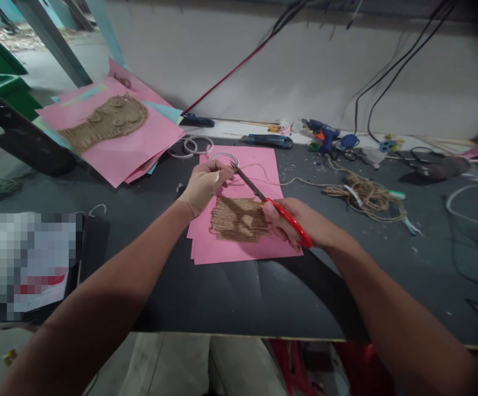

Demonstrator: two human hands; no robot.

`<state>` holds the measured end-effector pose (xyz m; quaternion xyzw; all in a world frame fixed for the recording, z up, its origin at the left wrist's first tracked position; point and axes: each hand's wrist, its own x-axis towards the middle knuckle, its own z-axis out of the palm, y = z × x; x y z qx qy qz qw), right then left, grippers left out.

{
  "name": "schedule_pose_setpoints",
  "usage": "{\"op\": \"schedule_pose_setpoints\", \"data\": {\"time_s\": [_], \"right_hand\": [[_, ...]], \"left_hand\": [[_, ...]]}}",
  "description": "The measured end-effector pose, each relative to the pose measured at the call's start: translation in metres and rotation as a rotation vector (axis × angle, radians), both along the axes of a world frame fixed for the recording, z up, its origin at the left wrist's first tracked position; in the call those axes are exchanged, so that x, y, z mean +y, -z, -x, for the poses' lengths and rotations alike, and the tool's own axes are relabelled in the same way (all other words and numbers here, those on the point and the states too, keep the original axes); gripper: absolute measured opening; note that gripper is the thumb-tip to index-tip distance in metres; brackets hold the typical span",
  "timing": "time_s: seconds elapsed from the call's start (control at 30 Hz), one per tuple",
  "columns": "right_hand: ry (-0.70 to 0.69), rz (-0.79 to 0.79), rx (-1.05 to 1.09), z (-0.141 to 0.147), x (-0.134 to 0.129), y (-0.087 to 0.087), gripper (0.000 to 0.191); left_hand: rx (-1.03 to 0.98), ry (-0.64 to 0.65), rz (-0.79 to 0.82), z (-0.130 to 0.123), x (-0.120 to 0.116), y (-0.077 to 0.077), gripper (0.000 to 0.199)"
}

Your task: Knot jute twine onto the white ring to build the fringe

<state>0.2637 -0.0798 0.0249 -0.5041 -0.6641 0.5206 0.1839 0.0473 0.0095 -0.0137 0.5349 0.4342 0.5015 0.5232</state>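
Note:
My right hand (290, 223) is closed on the red-handled scissors (282, 213), whose blades point up and left to the fingertips of my left hand (209, 184). My left hand is pinched on a thin twine (259, 166) close to the blade tips. Whether the blades touch the twine is too small to tell. Below the hands, a block of brown twine rows (236, 223) lies on pink paper (218, 252). The twine trails right to a loose tangled bundle (366, 195).
A stack of pink sheets (117, 162) with a brown twine shape stands at the back left. Along the wall lie a blue cutter (269, 141), a blue glue gun (323, 135) and white rings (197, 145). A dark cylinder (20, 129) is far left.

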Motion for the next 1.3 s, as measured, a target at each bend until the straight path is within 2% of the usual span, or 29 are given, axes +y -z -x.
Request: {"op": "schedule_pose_setpoints", "data": {"time_s": [0.43,0.67,0.93,1.13,1.3], "right_hand": [[-0.062,-0.038,-0.003,-0.0061,0.0026,0.0048,0.051],[-0.056,-0.052,-0.015,-0.0049,0.0012,0.0025,0.049],[-0.044,-0.070,-0.046,-0.0050,0.0023,0.0019,0.049],[-0.029,0.034,-0.032,-0.0083,0.0053,0.0070,0.048],[-0.002,0.054,-0.008,-0.0082,0.0047,0.0090,0.048]], "left_hand": [[0.024,0.006,0.017,-0.0004,-0.0017,0.0004,0.009],[0.044,0.026,-0.039,0.0006,-0.0024,-0.0012,0.011],[0.069,0.026,-0.019,0.0001,-0.0023,-0.0016,0.010],[0.064,0.035,-0.021,0.0010,-0.0004,0.0006,0.011],[0.060,0.046,-0.048,0.0025,-0.0002,0.0008,0.011]]}}
